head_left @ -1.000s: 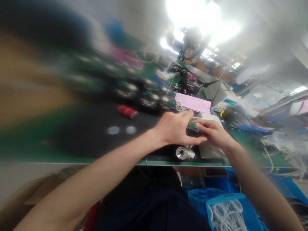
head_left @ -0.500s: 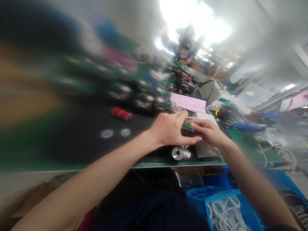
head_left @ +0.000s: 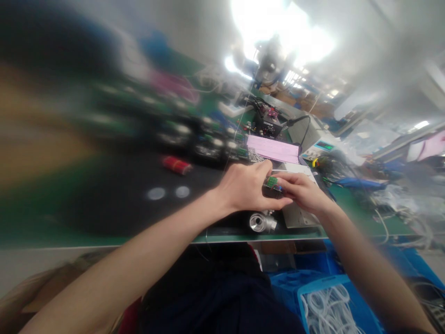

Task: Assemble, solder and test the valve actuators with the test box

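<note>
Between both hands is a small green circuit board [head_left: 272, 182] on a dark body, with thin coloured wires at its right end. My left hand [head_left: 247, 185] curls around it from the left, thumb below and fingers above. From the right, my right hand [head_left: 302, 189] pinches at the wired end with thumb and forefinger. The fingers partly cover the piece. Just below the hands, a silver metal pipe fitting [head_left: 259, 222] rests on the black mat [head_left: 114, 204].
A red roll [head_left: 176, 164] and two pale discs [head_left: 156, 193] lie on the mat. Blurred circuit assemblies [head_left: 208, 144] stand behind. A pink sheet [head_left: 273, 148] and a bench instrument [head_left: 314, 144] are beyond the hands. Blue crates [head_left: 295, 290] with white tubing [head_left: 328, 306] sit below the table edge.
The view has shifted very slightly. Both hands keep the same hold on the circuit board, and nothing else has visibly moved.
</note>
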A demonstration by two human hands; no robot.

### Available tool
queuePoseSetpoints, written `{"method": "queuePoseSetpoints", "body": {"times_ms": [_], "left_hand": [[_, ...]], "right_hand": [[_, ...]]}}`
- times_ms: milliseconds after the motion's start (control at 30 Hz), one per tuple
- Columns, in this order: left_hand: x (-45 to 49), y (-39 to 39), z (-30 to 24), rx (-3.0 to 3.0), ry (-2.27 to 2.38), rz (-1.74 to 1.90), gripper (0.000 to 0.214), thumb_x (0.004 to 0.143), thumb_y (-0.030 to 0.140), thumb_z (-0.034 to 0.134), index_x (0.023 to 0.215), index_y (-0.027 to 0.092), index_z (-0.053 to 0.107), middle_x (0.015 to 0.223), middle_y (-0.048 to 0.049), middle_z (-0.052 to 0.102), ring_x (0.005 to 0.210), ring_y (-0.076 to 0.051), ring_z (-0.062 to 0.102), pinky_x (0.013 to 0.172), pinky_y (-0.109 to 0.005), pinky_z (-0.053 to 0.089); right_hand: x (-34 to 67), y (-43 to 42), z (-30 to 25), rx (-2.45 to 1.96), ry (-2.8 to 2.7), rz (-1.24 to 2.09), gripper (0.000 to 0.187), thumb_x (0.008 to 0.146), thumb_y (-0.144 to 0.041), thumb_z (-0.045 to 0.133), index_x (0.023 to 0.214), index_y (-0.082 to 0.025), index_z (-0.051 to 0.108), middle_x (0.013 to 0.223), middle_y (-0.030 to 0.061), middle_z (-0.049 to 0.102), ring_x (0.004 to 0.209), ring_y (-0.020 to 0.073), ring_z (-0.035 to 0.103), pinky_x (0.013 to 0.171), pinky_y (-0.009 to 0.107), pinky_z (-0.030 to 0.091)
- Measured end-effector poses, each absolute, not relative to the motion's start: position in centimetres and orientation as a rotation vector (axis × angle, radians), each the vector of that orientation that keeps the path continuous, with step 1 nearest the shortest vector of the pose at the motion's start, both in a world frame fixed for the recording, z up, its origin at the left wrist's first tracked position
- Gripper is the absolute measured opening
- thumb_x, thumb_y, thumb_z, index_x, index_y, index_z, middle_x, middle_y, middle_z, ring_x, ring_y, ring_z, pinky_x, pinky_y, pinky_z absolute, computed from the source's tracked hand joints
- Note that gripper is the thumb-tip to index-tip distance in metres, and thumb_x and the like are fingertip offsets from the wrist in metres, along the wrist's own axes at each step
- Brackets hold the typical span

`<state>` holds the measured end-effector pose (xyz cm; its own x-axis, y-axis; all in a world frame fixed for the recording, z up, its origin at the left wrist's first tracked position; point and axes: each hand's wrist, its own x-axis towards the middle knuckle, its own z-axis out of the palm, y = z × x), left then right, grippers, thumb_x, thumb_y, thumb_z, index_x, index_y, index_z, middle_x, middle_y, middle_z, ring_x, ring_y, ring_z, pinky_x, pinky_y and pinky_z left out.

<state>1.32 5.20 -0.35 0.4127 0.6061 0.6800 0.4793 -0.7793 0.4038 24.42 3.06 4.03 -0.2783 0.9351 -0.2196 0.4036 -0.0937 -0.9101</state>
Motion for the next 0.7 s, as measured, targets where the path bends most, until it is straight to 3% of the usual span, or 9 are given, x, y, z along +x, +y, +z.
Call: {"method": "queuePoseSetpoints", "body": {"times_ms": [267,500,700], "left_hand": [[1.36,5.20,-0.26,2.503,0.975,1.283,0.067,0.084,0.086,0.059,0.100,0.020,0.057,0.089,-0.0016,0.073,0.074,-0.022,0.073,0.061,-0.035,0.047],[1.28,5.12,-0.27,2.504,0.975,1.276,0.068,0.085,0.086,0.058,0.102,0.020,0.058,0.090,-0.0028,0.074,0.075,-0.023,0.074,0.062,-0.035,0.048],[1.35,5.16,-0.30,2.510,0.989,1.261,0.068,0.085,0.086,0.057,0.103,0.020,0.057,0.092,-0.0030,0.074,0.076,-0.023,0.074,0.062,-0.035,0.048]], "right_hand": [[24.48,3.13,3.97,-1.472,-1.693,1.347,0.051,0.089,-0.063,0.080,0.120,-0.023,0.083,0.094,0.0067,0.079,0.084,0.0227,0.066,0.067,0.033,0.050],[24.65,3.13,3.89,-1.488,-1.684,1.381,0.045,0.094,-0.057,0.077,0.122,-0.023,0.082,0.108,0.0064,0.079,0.086,0.0201,0.066,0.073,0.032,0.049],[24.25,2.98,4.15,-1.473,-1.679,1.354,0.047,0.089,-0.060,0.081,0.116,-0.022,0.084,0.095,0.0063,0.078,0.086,0.0227,0.067,0.071,0.033,0.051]]}}
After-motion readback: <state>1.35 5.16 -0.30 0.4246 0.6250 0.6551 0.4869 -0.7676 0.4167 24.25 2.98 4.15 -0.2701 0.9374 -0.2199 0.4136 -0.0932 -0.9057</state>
